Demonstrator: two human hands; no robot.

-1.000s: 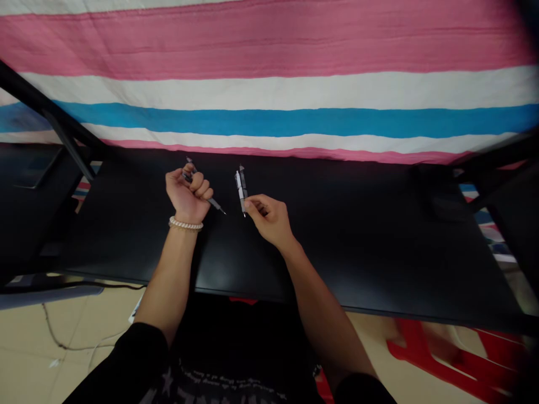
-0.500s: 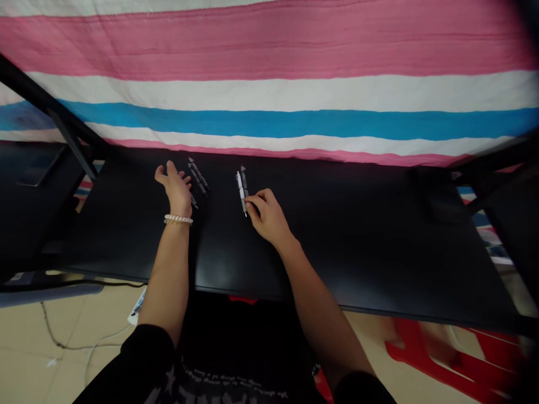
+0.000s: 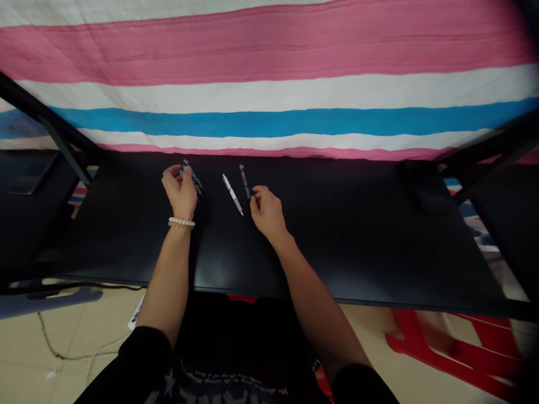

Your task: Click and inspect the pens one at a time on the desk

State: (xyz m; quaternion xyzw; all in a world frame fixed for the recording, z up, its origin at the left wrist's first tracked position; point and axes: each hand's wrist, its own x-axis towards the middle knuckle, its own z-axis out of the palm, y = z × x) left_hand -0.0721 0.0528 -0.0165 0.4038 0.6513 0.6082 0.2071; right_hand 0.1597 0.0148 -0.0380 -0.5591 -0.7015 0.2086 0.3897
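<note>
My left hand, with a beaded bracelet at the wrist, is closed at the dark pens. Its thumb and fingers pinch at their upper end, and the palm partly hides them. A white pen with a grey grip lies slanted on the black table between my hands, touched by neither. Just right of it is a single dark pen; the fingertips of my right hand are closed on its lower end.
The black tabletop runs up to a striped cloth at the back. Dark metal frame bars stand at both sides. A red plastic stool is below on the right, and cables lie on the floor at left.
The white pen now lies farther left, more slanted and apart from the single dark pen. My left hand has gone from spread fingers to a pinch at the dark pens.
</note>
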